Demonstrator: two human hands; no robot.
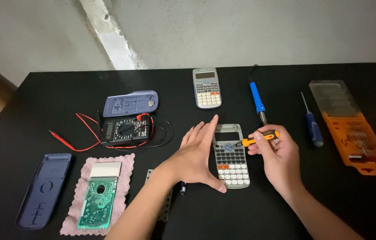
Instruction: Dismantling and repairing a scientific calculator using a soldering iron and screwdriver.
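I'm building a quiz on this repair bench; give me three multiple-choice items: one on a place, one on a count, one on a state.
1. The circuit board lies on:
A a pink cloth
B the bit case
C the multimeter

2. Calculators with keys showing:
A one
B two
C four

3. The right hand is:
A empty
B flat on the table
C holding an orange screwdriver

Answers:
1 A, the pink cloth shows around the board.
2 B, one calculator at the back, one by the left hand.
3 C, fingers close on the orange screwdriver.
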